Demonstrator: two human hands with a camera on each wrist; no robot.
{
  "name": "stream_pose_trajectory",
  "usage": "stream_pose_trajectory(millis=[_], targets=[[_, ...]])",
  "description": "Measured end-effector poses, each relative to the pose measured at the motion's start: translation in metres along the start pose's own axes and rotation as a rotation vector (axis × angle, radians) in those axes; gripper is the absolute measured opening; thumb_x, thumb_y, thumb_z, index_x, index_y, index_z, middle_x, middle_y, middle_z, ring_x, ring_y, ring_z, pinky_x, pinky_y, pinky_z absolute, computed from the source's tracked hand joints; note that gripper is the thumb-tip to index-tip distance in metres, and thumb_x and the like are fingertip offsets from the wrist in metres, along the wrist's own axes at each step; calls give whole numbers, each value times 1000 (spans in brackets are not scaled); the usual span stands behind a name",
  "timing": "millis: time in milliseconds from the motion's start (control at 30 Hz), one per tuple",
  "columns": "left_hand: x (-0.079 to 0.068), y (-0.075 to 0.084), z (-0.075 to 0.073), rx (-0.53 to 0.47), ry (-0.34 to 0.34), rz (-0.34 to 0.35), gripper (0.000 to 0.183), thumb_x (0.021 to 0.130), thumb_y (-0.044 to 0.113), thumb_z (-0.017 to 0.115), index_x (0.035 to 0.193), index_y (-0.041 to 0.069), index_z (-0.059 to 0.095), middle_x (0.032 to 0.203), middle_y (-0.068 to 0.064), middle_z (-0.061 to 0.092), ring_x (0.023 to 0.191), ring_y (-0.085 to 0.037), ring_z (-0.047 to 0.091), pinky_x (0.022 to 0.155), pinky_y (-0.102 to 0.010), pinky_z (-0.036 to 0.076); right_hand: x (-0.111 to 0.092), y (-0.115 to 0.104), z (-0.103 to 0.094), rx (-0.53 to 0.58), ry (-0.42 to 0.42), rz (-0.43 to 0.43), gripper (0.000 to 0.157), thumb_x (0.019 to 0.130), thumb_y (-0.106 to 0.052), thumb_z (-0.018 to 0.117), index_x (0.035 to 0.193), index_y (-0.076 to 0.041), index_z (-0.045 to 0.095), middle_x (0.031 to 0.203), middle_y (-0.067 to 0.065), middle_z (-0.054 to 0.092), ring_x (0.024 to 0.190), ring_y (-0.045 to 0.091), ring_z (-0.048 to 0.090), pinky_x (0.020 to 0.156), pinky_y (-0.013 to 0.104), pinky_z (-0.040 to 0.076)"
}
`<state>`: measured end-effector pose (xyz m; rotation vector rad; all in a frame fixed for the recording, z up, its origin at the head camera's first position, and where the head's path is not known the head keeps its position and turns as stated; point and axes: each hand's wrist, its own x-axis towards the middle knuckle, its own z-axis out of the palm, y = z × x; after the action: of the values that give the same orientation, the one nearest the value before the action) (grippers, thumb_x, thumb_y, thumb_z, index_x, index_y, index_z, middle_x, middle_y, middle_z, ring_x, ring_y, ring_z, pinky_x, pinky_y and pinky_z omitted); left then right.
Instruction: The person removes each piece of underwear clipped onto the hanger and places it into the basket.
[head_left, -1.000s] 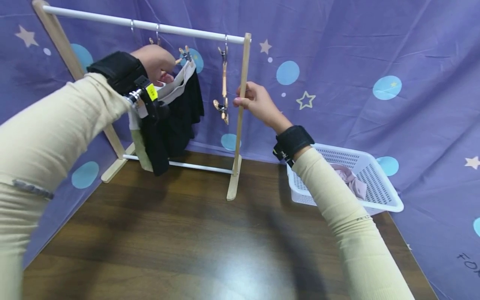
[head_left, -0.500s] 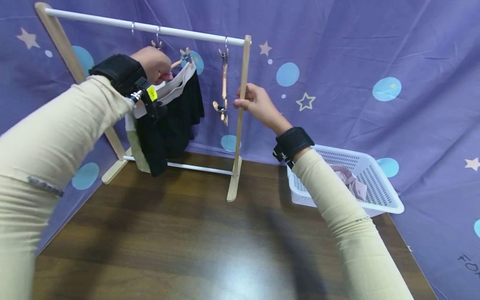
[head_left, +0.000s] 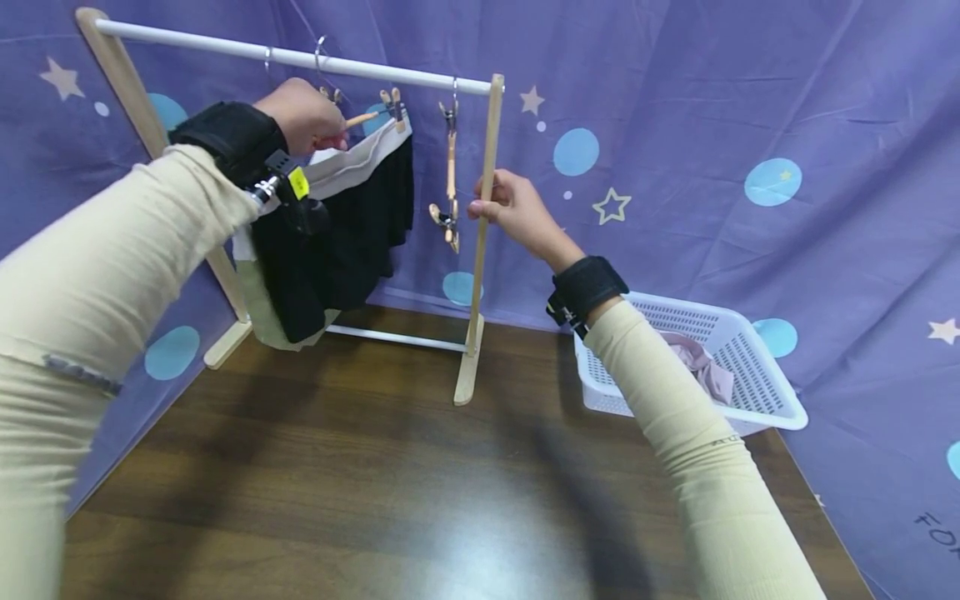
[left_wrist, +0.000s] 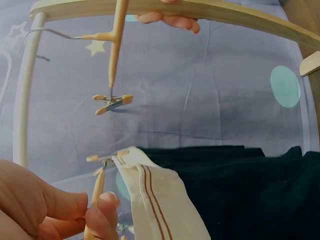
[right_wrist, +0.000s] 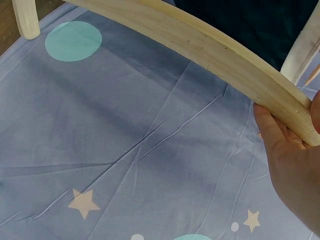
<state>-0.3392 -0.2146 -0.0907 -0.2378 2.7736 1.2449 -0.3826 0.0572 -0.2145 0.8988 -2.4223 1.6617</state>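
My left hand [head_left: 303, 121] pinches the wooden rod of a clip hanger [left_wrist: 97, 187] between thumb and fingers. A clip at the rod's end [left_wrist: 120, 153] bites the white striped waistband [left_wrist: 160, 205] of a black garment [head_left: 337, 242], whose lower left part is pale. The garment hangs below the left hand; its exact kind is unclear. The hanger's hook [head_left: 320, 48] is at the rack's white bar [head_left: 397, 76], standing partly above it. My right hand [head_left: 517, 208] grips the rack's right wooden post [right_wrist: 200, 40], its thumb and fingers on opposite sides.
Between garment and post hangs another clip hanger [head_left: 452, 162], seen end-on with nothing in its clips. One more hook [head_left: 267, 58] sits farther left on the bar. A white basket [head_left: 600, 397] with pinkish cloth [head_left: 705, 371] stands right on the brown table [head_left: 420, 467].
The left hand has raised the hanger slightly, so its hook stands higher at the bar. The garment has turned and spread, showing more of its pale part. The right hand stays on the post.
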Motion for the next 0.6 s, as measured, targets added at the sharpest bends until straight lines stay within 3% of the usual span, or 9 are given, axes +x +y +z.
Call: stream_pose_trajectory(millis=[33,167,300,433,600], targets=[[-1,0,1,-155,62,-27,36,103,2,42,69,6,54,50,5,53,49,-4,48,46,-14,42,0,0,0,-1,1,1,15,99,-2,63,110,7,57,99,19,71,92,18,69,83,31,54],[-7,0,-5,-146,96,39,40,102,3,44,64,10,55,50,5,53,47,-5,47,44,-17,39,1,1,-1,-1,4,2,17,99,-2,63,112,9,57,99,19,71,93,19,69,83,31,54],[-14,-3,-14,-15,101,72,37,105,8,45,71,11,59,55,8,54,55,-5,49,52,-18,43,1,2,-1,2,5,4,17,99,-2,64,111,8,57,99,19,72,92,19,70,81,30,54],[-21,-8,-23,188,87,117,33,108,18,43,86,10,66,61,11,55,64,-8,50,58,-20,46,1,3,-2,1,9,8,13,99,-2,64,108,5,58,98,17,72,91,18,69,82,30,54],[-30,-16,-28,297,72,137,34,108,28,47,94,7,71,71,6,56,74,-18,50,64,-26,46,1,2,-5,4,19,12,9,99,-1,63,107,2,58,100,19,71,94,20,70,85,32,55]])
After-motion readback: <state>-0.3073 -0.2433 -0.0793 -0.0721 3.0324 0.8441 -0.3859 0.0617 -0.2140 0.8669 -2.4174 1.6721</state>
